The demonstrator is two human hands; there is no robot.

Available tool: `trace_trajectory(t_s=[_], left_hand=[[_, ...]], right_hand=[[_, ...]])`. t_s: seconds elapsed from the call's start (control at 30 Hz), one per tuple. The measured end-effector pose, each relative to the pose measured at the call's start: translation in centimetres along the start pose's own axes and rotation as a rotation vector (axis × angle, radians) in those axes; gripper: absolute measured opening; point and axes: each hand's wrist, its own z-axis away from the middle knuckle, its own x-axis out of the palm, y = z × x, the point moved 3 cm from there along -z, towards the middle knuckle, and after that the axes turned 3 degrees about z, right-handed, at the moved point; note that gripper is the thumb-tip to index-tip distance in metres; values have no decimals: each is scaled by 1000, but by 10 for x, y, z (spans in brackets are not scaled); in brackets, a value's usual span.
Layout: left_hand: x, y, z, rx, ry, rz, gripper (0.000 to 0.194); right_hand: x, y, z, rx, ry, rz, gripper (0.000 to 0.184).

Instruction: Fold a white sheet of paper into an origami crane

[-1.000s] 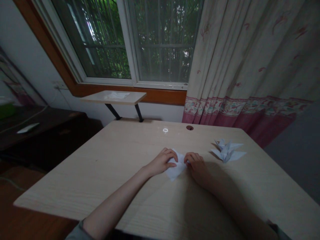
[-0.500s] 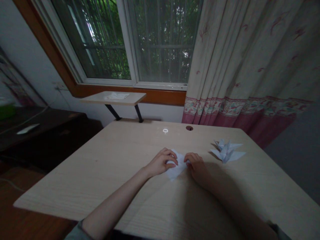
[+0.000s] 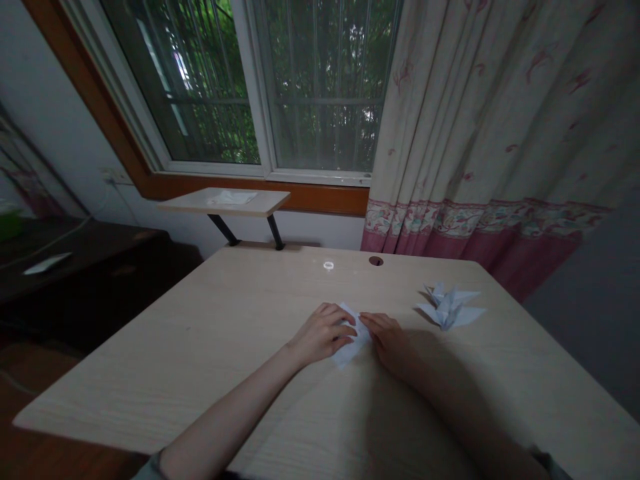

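A piece of white folded paper (image 3: 346, 355) lies on the tabletop between my hands, its lower corner pointing toward me. My left hand (image 3: 327, 332) holds its left side, with the fingertips curled down onto the paper. Along the right edge, my right hand (image 3: 384, 337) presses the paper with its fingers close together; its thumb is mostly hidden. To the right of my hands stand folded paper cranes (image 3: 450, 310), set close together with pointed wings spread.
The pale wooden table (image 3: 240, 287) has a round cable hole (image 3: 376, 261) near its back edge. A small raised shelf (image 3: 273, 202) at the back left carries white paper (image 3: 233, 197). Behind are a window and a floral curtain (image 3: 450, 133). A dark low cabinet (image 3: 100, 267) stands at left.
My right hand's fingers have moved left over the paper's right part and straightened. A raised right edge now lies under them. My left hand stays on the paper, and the view has tilted slightly.
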Motion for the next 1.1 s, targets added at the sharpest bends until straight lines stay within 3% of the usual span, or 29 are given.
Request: trace_trajectory(t_s=[0.23, 0.47, 0.67, 0.8, 1.1], left_hand=[[1, -4, 0, -29, 41, -1, 17], [2, -11, 1, -36, 46, -53, 25], [5, -13, 2, -51, 72, 7, 26], [3, -9, 1, -114, 98, 1, 20], [0, -7, -1, -213, 105, 6, 30]], right_hand=[[-7, -5, -2, -6, -12, 37, 44], [-19, -11, -5, 86, 120, 1, 27], [-26, -15, -8, 136, 76, -18, 32], [-28, -17, -8, 115, 70, -6, 32], [-24, -16, -5, 16, 134, -60, 35]])
